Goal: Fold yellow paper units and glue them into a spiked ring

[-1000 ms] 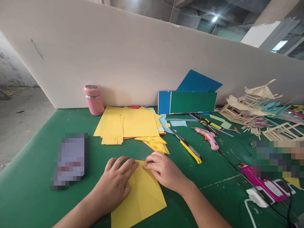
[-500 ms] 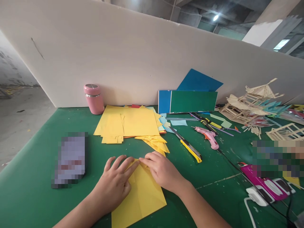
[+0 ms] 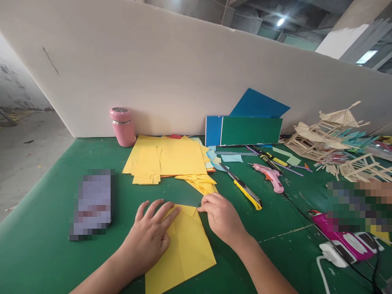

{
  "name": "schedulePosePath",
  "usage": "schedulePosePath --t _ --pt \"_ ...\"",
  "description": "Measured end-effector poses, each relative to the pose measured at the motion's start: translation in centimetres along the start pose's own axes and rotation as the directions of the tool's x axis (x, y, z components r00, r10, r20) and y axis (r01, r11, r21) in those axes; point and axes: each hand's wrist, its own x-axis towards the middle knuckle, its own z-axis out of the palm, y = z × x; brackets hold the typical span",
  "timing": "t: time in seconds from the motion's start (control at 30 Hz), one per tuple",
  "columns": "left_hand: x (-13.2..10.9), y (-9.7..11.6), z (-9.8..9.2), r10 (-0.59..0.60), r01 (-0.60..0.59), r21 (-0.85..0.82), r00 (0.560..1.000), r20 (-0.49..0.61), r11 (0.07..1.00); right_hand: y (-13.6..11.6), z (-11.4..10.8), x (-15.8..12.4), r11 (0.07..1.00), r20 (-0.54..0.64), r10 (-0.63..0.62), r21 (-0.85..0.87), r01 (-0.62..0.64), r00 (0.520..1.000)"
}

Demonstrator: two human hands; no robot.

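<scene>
A yellow paper sheet lies on the green table right before me, partly folded at its far edge. My left hand lies flat on the sheet's left part with fingers spread. My right hand is curled at the sheet's far right corner, fingertips pressed on the fold.
A stack of yellow papers and folded yellow pieces lie beyond. A pink flask, a yellow utility knife, a pink glue gun, blue and green card, stick models and a power strip stand around.
My right hand has slid to the right along the sheet's far edge, away from my left hand. The left hand has stayed flat on the paper.
</scene>
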Motion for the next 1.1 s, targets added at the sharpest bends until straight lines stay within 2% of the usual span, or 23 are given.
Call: schedulePosePath --t 0.13,0.27,0.4,0.63,0.87,1.1 --pt "-0.1 -0.1 0.0 0.014 -0.014 0.009 1.000 0.002 1.000 -1.0 1.0 0.3 0.991 -0.080 0.063 0.127 -0.052 0.995" --pt "-0.1 -0.1 0.0 0.042 -0.042 0.028 0.999 0.002 0.999 -2.0 1.7 0.4 0.981 -0.041 0.129 0.148 -0.122 0.991" --pt "-0.1 0.0 0.2 0.031 -0.031 0.009 0.997 -0.073 0.999 -2.3 2.1 0.3 0.979 -0.014 0.132 0.161 -0.128 0.991" --pt "-0.3 0.1 0.6 0.009 -0.002 0.035 0.981 -0.195 0.999 -2.7 1.9 0.4 0.978 0.032 -0.022 0.210 0.015 0.999" --pt "-0.2 0.0 0.3 0.034 -0.036 -0.011 0.987 -0.157 0.999 -2.6 1.4 0.4 0.958 0.127 -0.147 0.267 0.109 0.981" --pt "-0.2 0.1 0.3 0.031 -0.032 -0.002 0.993 -0.117 0.999 -2.3 1.3 0.7 0.948 0.122 -0.244 0.239 0.210 0.962"
